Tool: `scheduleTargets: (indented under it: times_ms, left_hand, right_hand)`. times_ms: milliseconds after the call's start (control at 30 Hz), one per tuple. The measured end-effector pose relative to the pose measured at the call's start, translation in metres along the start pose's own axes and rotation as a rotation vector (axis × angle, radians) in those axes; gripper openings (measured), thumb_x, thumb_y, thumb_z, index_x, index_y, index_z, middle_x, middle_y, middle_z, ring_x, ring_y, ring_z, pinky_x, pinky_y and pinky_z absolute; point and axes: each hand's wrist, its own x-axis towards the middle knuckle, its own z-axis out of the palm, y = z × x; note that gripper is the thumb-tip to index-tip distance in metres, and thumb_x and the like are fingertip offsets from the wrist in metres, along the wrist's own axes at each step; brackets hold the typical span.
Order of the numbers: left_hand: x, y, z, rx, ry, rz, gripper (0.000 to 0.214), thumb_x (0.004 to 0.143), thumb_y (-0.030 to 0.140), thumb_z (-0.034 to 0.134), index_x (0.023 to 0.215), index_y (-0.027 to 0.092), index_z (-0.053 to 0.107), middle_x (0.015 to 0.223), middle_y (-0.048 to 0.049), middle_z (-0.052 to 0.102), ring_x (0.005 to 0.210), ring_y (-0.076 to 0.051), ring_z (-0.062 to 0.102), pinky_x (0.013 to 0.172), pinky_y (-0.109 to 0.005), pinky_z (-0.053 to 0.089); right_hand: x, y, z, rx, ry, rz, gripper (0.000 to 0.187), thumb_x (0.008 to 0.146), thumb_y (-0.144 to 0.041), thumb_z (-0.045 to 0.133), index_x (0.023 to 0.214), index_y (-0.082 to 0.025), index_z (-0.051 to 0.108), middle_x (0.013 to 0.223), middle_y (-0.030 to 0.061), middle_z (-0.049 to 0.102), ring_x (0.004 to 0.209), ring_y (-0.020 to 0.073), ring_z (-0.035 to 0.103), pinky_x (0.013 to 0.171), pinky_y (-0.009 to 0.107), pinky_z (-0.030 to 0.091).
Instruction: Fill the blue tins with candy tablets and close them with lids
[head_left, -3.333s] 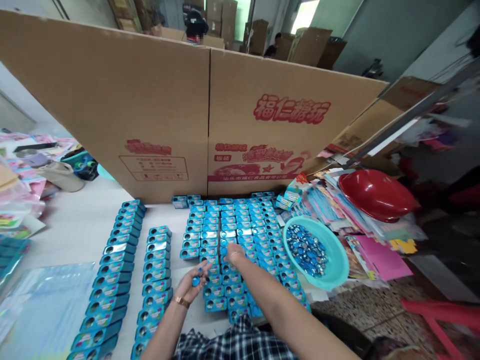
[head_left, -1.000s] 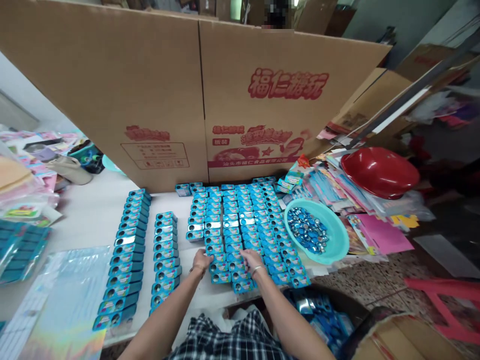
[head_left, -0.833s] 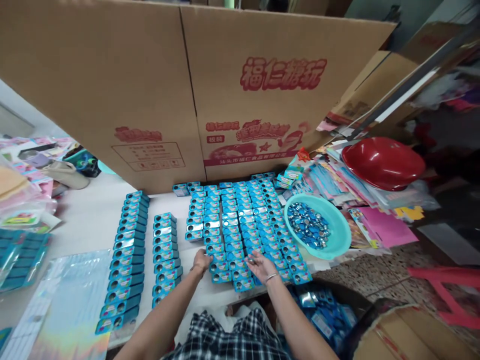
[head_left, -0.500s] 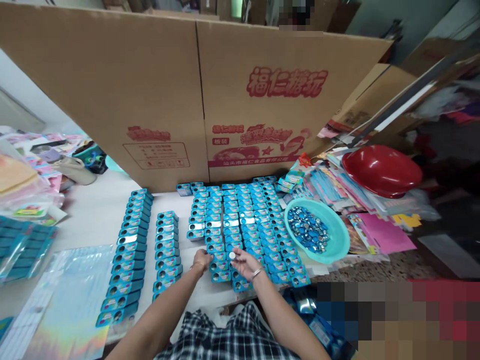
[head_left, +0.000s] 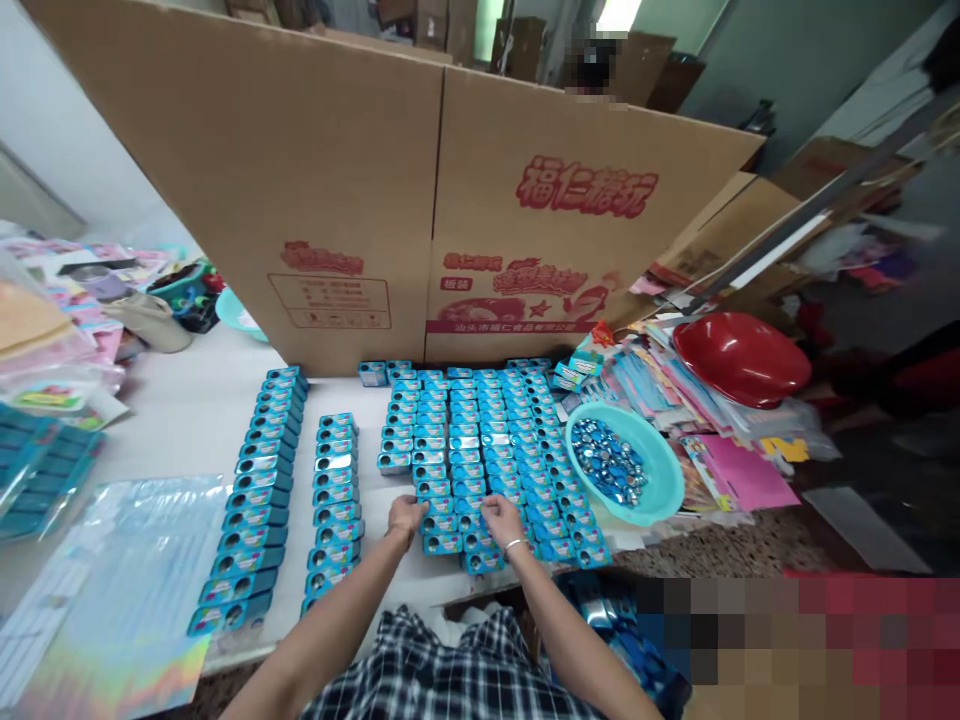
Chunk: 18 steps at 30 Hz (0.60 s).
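Small blue boxes, each with a round hole in its top, stand in tight columns in front of me. My left hand is closed, its fingertips pressed to the left end of a box near the front of the block. My right hand is also closed, thumb and fingers pinched over the boxes in the neighbouring column. Whatever lies between the right fingertips is hidden. To the right, a turquoise basin holds many shiny blue and silver round pieces.
Two separate columns of the same boxes stand on the left, beside shiny plastic sheets. A tall cardboard carton blocks the back. At right, a red basin sits on stacked printed packaging.
My right hand has moved slightly right and turned down toward the boxes. The pale round disc at its fingertips no longer shows. My left hand stays at the box's end.
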Motion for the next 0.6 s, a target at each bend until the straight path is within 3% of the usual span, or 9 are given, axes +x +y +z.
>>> scheduleTargets:
  times_ms: [67,167,233,300,367,433,533,600]
  left_hand:
    - [-0.004,-0.004,-0.002,-0.075,-0.018,-0.012,0.039,0.075,0.035,0.073,0.104,0.009,0.068,0.087,-0.0104,0.073,0.079,-0.020,0.069,0.065,-0.024,0.050]
    - [-0.011,-0.010,-0.007,-0.169,-0.047,-0.032,0.049,0.076,0.039,0.072,0.113,0.007,0.065,0.085,-0.0109,0.073,0.071,-0.018,0.068,0.060,-0.024,0.049]
    - [-0.016,-0.013,-0.011,-0.225,-0.065,-0.051,0.054,0.077,0.040,0.071,0.118,0.006,0.062,0.085,-0.0111,0.072,0.066,-0.016,0.065,0.057,-0.024,0.048]
    - [-0.021,-0.017,-0.015,-0.275,-0.082,-0.072,0.055,0.078,0.040,0.069,0.120,0.005,0.059,0.087,-0.0112,0.071,0.060,-0.013,0.062,0.054,-0.023,0.047]
    - [-0.027,-0.021,-0.019,-0.318,-0.094,-0.089,0.054,0.080,0.040,0.066,0.120,0.005,0.059,0.090,-0.0111,0.069,0.057,-0.011,0.059,0.052,-0.022,0.045]
    - [-0.034,-0.026,-0.022,-0.349,-0.103,-0.100,0.051,0.081,0.041,0.064,0.118,0.006,0.059,0.092,-0.0103,0.068,0.055,-0.009,0.057,0.051,-0.021,0.045]
    - [-0.043,-0.033,-0.023,-0.376,-0.124,-0.111,0.049,0.080,0.041,0.065,0.115,0.008,0.060,0.088,-0.0078,0.067,0.054,-0.008,0.054,0.051,-0.021,0.045]
    - [-0.047,-0.035,-0.021,-0.383,-0.147,-0.120,0.051,0.077,0.042,0.067,0.115,0.009,0.060,0.082,-0.0052,0.065,0.052,-0.008,0.052,0.050,-0.021,0.044]
  right_hand:
    - [-0.001,-0.007,0.006,-0.193,-0.026,-0.131,0.021,0.073,-0.025,0.059,0.093,-0.021,0.065,0.071,0.0001,0.062,0.070,0.0180,0.059,0.064,0.027,0.044]
    - [0.000,-0.025,0.024,-0.603,-0.057,-0.323,0.038,0.080,-0.019,0.053,0.116,-0.025,0.061,0.101,0.0045,0.066,0.082,0.0175,0.061,0.070,0.026,0.042]
    - [0.005,-0.036,0.033,-0.760,-0.042,-0.335,0.039,0.082,-0.020,0.055,0.120,-0.026,0.058,0.112,0.0070,0.064,0.086,0.0184,0.062,0.070,0.026,0.041]
    - [0.013,-0.043,0.034,-0.776,0.001,-0.279,0.031,0.083,-0.023,0.057,0.113,-0.025,0.060,0.108,0.0072,0.066,0.085,0.0191,0.062,0.069,0.026,0.040]
    - [0.022,-0.045,0.022,-0.731,0.052,-0.222,0.017,0.086,-0.024,0.053,0.099,-0.023,0.063,0.095,0.0062,0.068,0.082,0.0189,0.062,0.067,0.025,0.039]
    - [0.031,-0.041,0.000,-0.686,0.098,-0.183,0.018,0.089,-0.025,0.045,0.088,-0.020,0.063,0.086,0.0058,0.068,0.079,0.0185,0.061,0.066,0.025,0.038]
    - [0.035,-0.031,-0.030,-0.655,0.123,-0.151,0.021,0.090,-0.027,0.042,0.083,-0.020,0.060,0.081,0.0046,0.067,0.075,0.0179,0.060,0.064,0.024,0.039]
    - [0.030,-0.023,-0.038,-0.637,0.101,-0.140,0.016,0.087,-0.031,0.048,0.082,-0.021,0.060,0.075,0.0020,0.065,0.070,0.0175,0.059,0.062,0.024,0.039]
